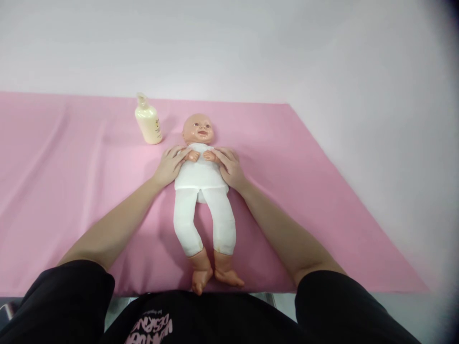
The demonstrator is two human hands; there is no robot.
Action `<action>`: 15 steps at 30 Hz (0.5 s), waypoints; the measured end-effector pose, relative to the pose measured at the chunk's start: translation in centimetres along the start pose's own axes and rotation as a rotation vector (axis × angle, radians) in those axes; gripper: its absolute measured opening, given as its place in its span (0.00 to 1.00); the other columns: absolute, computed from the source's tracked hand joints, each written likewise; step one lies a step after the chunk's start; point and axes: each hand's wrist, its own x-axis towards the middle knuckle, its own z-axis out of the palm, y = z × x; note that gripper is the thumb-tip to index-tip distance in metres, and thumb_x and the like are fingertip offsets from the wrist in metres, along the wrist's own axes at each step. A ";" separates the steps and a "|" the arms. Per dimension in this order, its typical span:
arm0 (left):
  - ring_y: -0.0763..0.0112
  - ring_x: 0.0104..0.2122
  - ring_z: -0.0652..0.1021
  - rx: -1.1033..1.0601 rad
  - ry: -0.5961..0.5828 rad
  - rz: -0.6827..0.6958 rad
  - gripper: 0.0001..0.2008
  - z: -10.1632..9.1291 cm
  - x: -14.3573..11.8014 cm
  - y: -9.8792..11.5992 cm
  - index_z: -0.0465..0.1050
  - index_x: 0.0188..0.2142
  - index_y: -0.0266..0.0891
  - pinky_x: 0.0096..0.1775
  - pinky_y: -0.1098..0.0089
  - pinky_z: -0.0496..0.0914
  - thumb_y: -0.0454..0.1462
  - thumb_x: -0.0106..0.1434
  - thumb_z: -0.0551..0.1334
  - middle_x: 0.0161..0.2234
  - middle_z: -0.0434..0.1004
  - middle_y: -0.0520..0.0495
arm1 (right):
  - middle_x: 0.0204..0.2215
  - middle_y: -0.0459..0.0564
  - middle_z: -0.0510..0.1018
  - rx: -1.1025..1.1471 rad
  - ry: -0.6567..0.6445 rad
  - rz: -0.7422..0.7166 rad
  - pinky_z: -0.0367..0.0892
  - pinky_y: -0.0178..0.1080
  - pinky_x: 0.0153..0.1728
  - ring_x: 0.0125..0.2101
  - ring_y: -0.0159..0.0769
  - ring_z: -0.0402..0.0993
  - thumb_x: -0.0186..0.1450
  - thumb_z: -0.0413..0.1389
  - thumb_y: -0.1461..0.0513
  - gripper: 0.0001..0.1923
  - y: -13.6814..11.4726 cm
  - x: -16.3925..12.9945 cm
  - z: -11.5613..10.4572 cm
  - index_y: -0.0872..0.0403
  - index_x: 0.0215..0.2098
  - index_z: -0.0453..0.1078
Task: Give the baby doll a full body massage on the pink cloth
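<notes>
A baby doll (pixel 202 174) in a white top and white trousers lies on its back, head away from me and bare feet toward me. Its small hands rest on its chest. My left hand (pixel 171 165) holds the doll's arm and side on the left, fingers over the arm near the chest. On the right, my right hand (pixel 229 166) clasps the other arm and side in the same way. Both thumbs are mostly hidden.
A pale yellow pump bottle (pixel 149 123) stands to the left of the doll's head. Pink cloth (pixel 287 191) covers the table, with folds on the left. A white wall (pixel 215 48) rises behind. The doll's feet reach the table's front edge.
</notes>
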 end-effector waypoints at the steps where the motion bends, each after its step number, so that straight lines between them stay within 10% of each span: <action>1: 0.51 0.61 0.69 -0.024 0.025 -0.018 0.23 0.0 -0.1 0.0 0.69 0.64 0.45 0.66 0.49 0.58 0.43 0.73 0.53 0.60 0.72 0.39 | 0.61 0.51 0.73 0.017 0.023 0.013 0.58 0.56 0.67 0.63 0.47 0.66 0.70 0.47 0.64 0.28 0.1 -0.1 0.1 0.44 0.67 0.64; 9: 0.56 0.70 0.60 -0.498 0.491 -0.212 0.30 -0.3 0.0 -0.1 0.60 0.67 0.46 0.72 0.55 0.51 0.55 0.71 0.56 0.69 0.61 0.41 | 0.72 0.51 0.57 0.338 0.403 0.268 0.52 0.56 0.72 0.72 0.43 0.54 0.71 0.52 0.51 0.34 0.9 0.3 -0.1 0.43 0.73 0.49; 15: 0.64 0.73 0.56 -0.672 0.751 -0.579 0.28 0.2 0.1 -4.5 0.44 0.71 0.47 0.72 0.59 0.54 0.48 0.77 0.49 0.74 0.50 0.44 | 0.72 0.53 0.53 0.489 0.689 0.584 0.50 0.56 0.73 0.73 0.41 0.52 0.68 0.51 0.54 0.35 5.2 0.0 0.3 0.47 0.71 0.48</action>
